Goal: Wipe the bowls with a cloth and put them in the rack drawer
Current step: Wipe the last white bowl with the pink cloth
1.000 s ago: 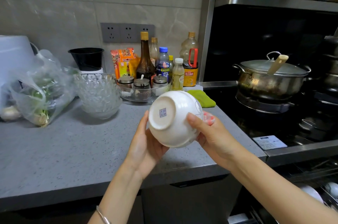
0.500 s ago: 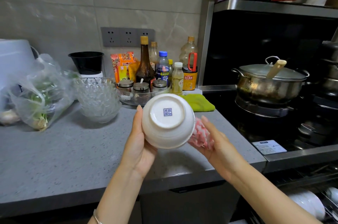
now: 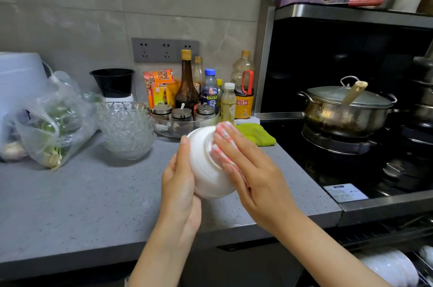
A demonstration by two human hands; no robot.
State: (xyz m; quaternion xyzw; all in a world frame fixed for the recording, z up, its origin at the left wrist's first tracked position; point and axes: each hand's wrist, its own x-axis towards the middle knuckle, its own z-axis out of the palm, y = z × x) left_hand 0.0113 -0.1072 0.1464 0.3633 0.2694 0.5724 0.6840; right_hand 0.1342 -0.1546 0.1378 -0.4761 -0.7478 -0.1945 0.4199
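**Rack drawer** (image 3: 421,261): lowest right, below counter level. It stands open with stacked white bowls (image 3: 389,265) inside and is mostly cut off by the frame edge.

**Left hand** (image 3: 180,183): cups the bowl from its left side, thumb laid up the outer wall. The other fingers are hidden behind it.

**Bowl** (image 3: 203,174): white, tipped on its side with the foot facing up and right. It is held in the air over the front of the counter (image 3: 93,204), between the two hands.

**Right hand** (image 3: 255,174): fingers straight and flat, pressing a pink-and-white cloth (image 3: 221,146) against the foot ring. The cloth is pinned, not gripped.

**Hazards, as judged:**
- One hand alone carries the bowl while the wiping push comes from the opposite side. A hard stroke on smooth glaze could twist it out of the cupped palm.
- It would then strike the stone counter, or go past the edge toward the drawer and chip the bowls stacked there.
- The cloth could slip from under the flat fingers in mid-stroke.

**Behind, on the counter:**
- Green cloth (image 3: 256,134), just beyond the bowl.
- Glass bowls (image 3: 126,127), stacked to the left and apart from the hands.
- Bag of greens (image 3: 51,127), further left.
- Condiment bottles (image 3: 208,92), at the wall.

**Lidded pot** (image 3: 346,108): on the hob to the right, well apart. A hurried swing toward the drawer would pass the hob's front edge.
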